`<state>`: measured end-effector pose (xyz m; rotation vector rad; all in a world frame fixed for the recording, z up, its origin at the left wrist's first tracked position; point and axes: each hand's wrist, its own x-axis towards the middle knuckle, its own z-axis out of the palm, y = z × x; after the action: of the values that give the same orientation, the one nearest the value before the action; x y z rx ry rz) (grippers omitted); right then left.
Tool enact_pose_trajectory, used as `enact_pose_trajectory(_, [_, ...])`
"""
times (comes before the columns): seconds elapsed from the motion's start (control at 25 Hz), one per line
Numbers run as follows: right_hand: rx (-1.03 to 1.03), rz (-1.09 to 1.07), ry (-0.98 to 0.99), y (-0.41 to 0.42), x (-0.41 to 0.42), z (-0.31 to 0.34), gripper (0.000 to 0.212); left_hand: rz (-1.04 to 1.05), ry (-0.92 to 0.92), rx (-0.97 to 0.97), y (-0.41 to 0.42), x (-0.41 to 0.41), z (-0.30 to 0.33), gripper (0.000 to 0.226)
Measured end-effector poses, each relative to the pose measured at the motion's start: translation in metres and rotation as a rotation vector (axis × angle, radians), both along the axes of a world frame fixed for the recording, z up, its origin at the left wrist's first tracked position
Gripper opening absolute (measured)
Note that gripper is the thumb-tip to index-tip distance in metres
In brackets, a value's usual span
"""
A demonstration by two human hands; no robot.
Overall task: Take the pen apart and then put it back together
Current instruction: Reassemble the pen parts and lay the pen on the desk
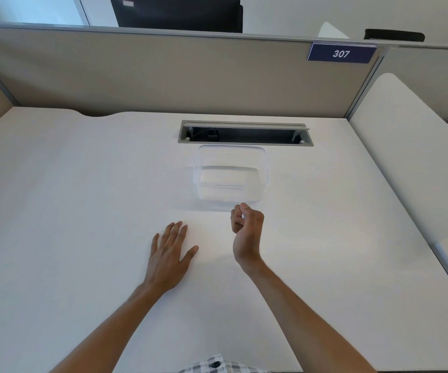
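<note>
My right hand is curled into a fist just in front of the clear plastic container, thumb side up. A small white piece, apparently the pen, pokes out at the top of the fist; the fingers hide the rest of it. My left hand lies flat on the white desk with its fingers spread and nothing in it, a hand's width to the left of the right hand. On the container's floor there is a thin straight line; I cannot tell whether it is a pen part.
An open cable slot is cut into the desk right behind the container. A beige partition with a blue "307" sign closes the back. A white side panel bounds the right.
</note>
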<state>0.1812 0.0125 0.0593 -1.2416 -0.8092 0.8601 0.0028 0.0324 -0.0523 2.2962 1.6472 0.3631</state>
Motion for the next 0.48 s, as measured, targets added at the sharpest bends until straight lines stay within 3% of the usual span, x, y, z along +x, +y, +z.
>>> enact_pose_trajectory(0.48, [0.032, 0.013, -0.075, -0.003, 0.0, -0.036, 0.033, -0.001, 0.063, 0.034, -0.004, 0.001, -0.008, 0.074])
